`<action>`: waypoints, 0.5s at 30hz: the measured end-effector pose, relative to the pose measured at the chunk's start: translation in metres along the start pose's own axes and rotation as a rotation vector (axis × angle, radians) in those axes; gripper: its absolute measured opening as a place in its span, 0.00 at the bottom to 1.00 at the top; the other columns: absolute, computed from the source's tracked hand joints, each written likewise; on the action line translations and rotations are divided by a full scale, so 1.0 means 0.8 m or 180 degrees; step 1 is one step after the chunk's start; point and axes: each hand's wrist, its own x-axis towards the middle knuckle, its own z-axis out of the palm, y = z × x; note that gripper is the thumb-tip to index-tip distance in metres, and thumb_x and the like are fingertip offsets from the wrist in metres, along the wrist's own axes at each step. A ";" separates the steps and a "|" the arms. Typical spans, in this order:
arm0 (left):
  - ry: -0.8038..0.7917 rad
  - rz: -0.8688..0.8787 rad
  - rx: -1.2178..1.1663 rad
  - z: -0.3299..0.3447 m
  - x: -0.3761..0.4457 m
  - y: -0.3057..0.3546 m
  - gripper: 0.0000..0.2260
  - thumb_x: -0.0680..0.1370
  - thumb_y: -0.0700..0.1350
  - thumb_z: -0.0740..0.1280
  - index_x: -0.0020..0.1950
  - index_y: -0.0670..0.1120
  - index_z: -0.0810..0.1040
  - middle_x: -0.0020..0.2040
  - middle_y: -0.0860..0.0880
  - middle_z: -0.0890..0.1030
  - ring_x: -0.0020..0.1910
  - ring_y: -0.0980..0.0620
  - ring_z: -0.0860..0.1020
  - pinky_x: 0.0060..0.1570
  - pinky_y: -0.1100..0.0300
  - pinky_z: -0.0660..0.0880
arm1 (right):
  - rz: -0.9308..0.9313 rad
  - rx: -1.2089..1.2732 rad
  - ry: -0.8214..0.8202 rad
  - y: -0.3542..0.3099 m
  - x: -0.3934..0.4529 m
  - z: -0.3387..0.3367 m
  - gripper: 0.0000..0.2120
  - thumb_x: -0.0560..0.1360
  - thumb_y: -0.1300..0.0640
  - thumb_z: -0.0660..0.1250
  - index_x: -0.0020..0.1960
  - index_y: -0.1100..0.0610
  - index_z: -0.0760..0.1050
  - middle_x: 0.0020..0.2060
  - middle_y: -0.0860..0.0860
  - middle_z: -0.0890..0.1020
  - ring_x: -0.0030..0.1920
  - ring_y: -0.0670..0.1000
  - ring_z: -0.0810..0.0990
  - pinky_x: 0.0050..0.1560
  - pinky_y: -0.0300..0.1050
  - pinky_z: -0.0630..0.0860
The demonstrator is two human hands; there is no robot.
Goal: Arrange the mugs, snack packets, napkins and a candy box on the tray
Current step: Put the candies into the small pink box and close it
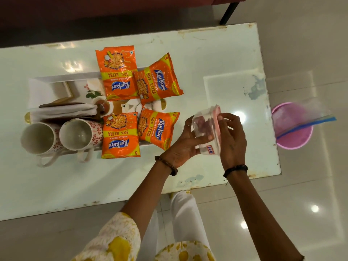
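A clear plastic candy box (205, 129) with a pink lid is held above the table's right part, tilted on its side. My left hand (185, 143) grips it from below and my right hand (232, 140) grips its lid side. The white printed tray (56, 85) lies at the left. On it lie several orange Kurkure snack packets (120, 136), two white mugs with red flowers (37, 138) (79, 134) on their sides, and folded white napkins (64, 110).
The glossy white table (216, 59) ends at its right edge near a pink bucket (293, 127) on the floor, which holds a clear zip bag with a blue strip. A dark sofa and a black leg stand beyond the far edge.
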 end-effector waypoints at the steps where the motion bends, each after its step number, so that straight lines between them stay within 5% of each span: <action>1: 0.0014 0.0092 -0.0098 -0.001 -0.005 0.003 0.30 0.77 0.30 0.59 0.75 0.46 0.54 0.63 0.44 0.70 0.62 0.44 0.71 0.47 0.55 0.80 | -0.0017 0.0003 -0.0035 -0.008 -0.004 0.004 0.13 0.77 0.49 0.59 0.58 0.54 0.73 0.54 0.55 0.78 0.54 0.53 0.78 0.45 0.37 0.75; 6: -0.0201 0.0651 -0.0643 -0.012 -0.044 0.032 0.27 0.71 0.30 0.61 0.69 0.45 0.61 0.56 0.47 0.74 0.55 0.50 0.77 0.48 0.58 0.81 | 0.0072 0.0284 -0.0257 -0.061 -0.032 0.030 0.18 0.73 0.48 0.64 0.61 0.52 0.74 0.58 0.53 0.72 0.60 0.55 0.74 0.57 0.51 0.77; 11: -0.0256 0.1101 -0.0654 -0.039 -0.086 0.074 0.35 0.71 0.21 0.57 0.75 0.39 0.51 0.63 0.39 0.68 0.61 0.40 0.70 0.50 0.56 0.80 | 0.1317 0.1501 -0.0975 -0.096 -0.056 0.051 0.36 0.60 0.45 0.72 0.65 0.46 0.63 0.61 0.54 0.75 0.56 0.55 0.79 0.48 0.55 0.81; 15: -0.0348 0.0724 -0.0679 -0.079 -0.127 0.116 0.35 0.71 0.21 0.56 0.75 0.42 0.55 0.56 0.43 0.77 0.54 0.49 0.77 0.50 0.60 0.79 | 0.1255 0.1710 -0.1098 -0.118 -0.073 0.077 0.35 0.61 0.49 0.72 0.66 0.52 0.66 0.61 0.55 0.77 0.54 0.56 0.81 0.46 0.54 0.82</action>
